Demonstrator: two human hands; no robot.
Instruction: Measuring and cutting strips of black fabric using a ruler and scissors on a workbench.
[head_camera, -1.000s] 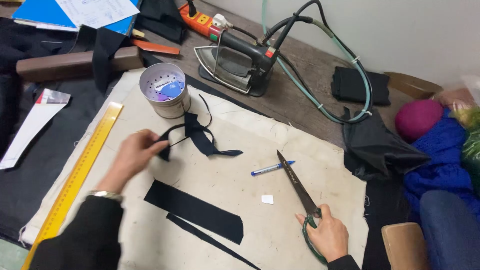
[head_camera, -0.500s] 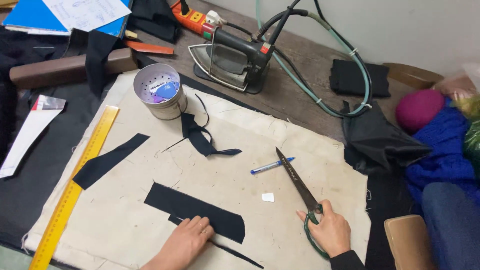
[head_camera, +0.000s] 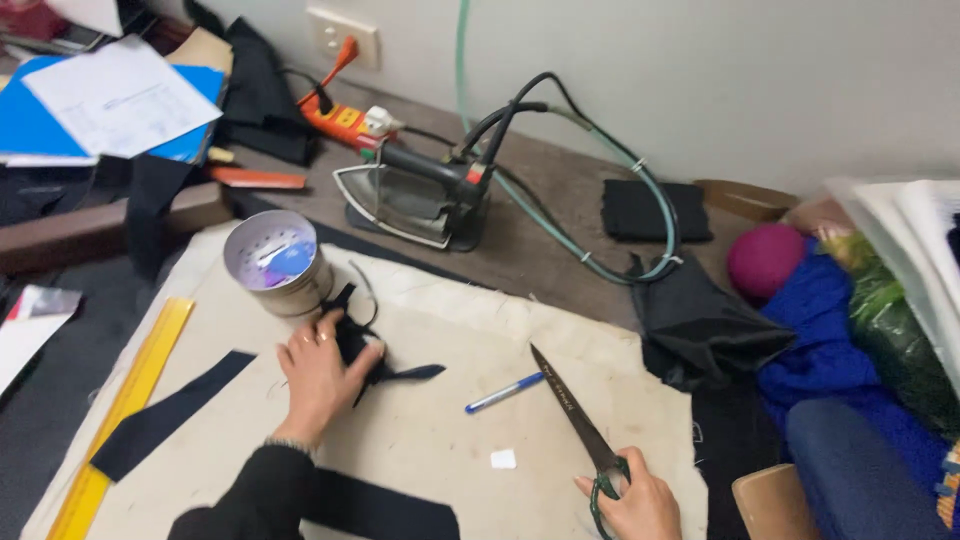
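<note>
Left hand (head_camera: 318, 375): now up at the black cloth scrap (head_camera: 365, 350), pinching it.
Right hand (head_camera: 630, 495): still wrapped around the scissors (head_camera: 575, 420).

The black fabric scrap (head_camera: 365, 350) is partly covered by the left hand (head_camera: 318, 375) — its full shape cannot be made out. The scissors' handles (head_camera: 605, 490) are hidden inside the right hand (head_camera: 635, 500), itself cut off by the bottom edge. The yellow ruler (head_camera: 125, 400) is cropped at the lower left — its markings are unreadable.

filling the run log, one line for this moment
left hand on black fabric scraps | right hand grips scissors | pen between
</note>
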